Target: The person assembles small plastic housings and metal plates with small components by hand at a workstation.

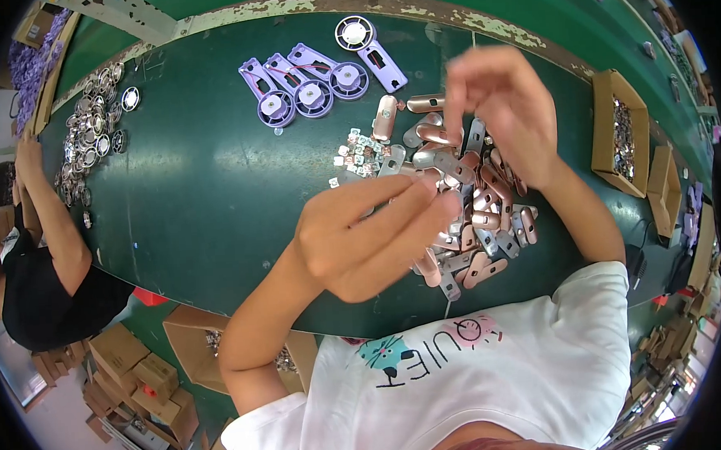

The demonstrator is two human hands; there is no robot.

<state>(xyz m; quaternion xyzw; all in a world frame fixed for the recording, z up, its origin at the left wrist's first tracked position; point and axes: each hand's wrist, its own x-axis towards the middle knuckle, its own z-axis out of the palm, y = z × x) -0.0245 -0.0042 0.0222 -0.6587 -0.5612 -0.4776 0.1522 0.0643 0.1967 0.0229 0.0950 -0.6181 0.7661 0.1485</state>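
Observation:
My left hand [361, 237] is closed over the near left side of a heap of small oblong metal covers [454, 167], rose-gold and silver, each with a square hole. Its fingertips are pinched together; what lies between them is hidden, though a pink cover [430, 268] shows just below. My right hand [505, 107] hovers over the heap's far right side, smeared by motion. Its fingers bend down near a shiny rose-gold cover [433, 134], and I cannot make out a grip. Small whitish square parts [361, 153] lie left of the heap.
Several purple fan handles with round motor ends [313, 97] lie at the far side. Silver rings [87, 133] are piled at the left, near a co-worker's arm [54, 212]. Cardboard boxes of parts stand at the right [608, 134] and below the near edge [192, 348].

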